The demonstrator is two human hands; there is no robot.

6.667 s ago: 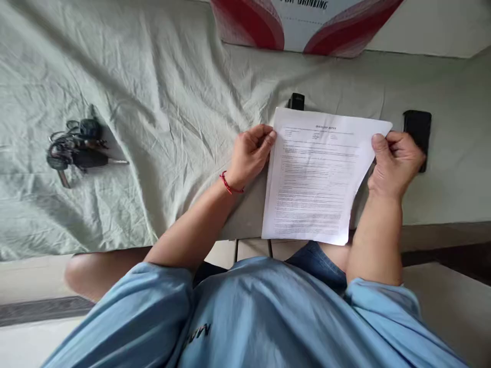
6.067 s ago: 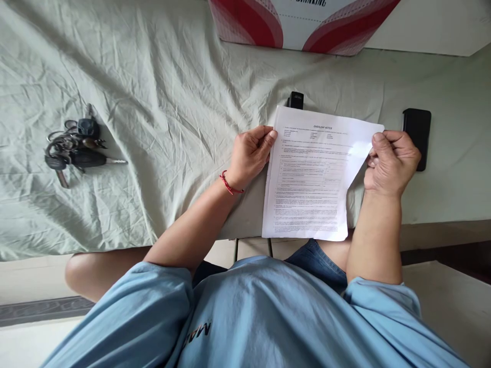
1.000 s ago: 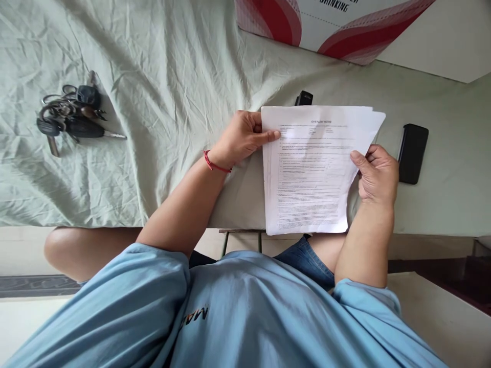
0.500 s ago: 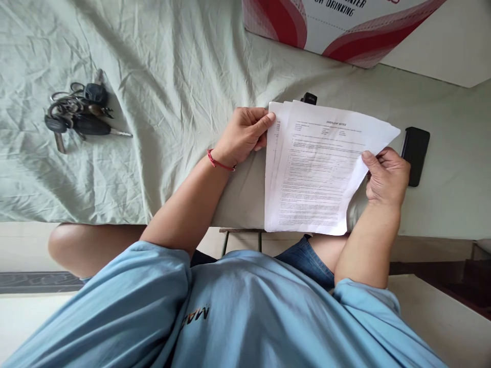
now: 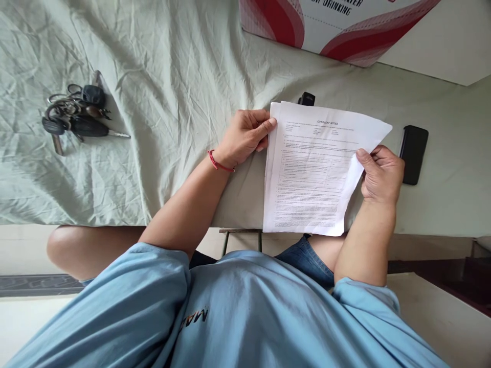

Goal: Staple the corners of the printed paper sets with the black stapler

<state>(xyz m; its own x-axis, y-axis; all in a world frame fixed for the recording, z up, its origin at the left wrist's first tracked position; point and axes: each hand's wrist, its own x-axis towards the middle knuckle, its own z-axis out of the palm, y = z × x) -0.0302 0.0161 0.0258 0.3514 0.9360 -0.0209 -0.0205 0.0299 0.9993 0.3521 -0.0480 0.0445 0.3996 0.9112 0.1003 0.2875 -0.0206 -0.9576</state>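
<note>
Over wrinkled pale-green cloth | left hand, right hand: fingers pinched white rectangular paper sheets at opposite edges | we judged them light, limp, easily creased; side edges suited gripping

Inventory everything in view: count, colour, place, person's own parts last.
Paper sheets: at least two, white, between hands
Key bunch: one, black, metallic, left
Phone: one, black, beside right hand
Small object: one, black, behind the sheets
Carton: one, red and white, top
Cloth: one, pale green, under keys
Thin posts: two, dark, below the cloth
Indistinct surface: one, pale, lower right
Floor: one, pale, between the posts
Bracelet: one, red, left wrist
Shirt: one, light blue, bottom
Shorts: one pair, blue, below the sheets
Forearms: two, below the hands
Legs: two, below cloth
Left hand: one, holding sheets' left edge
Right hand: one, holding sheets' right edge
</note>
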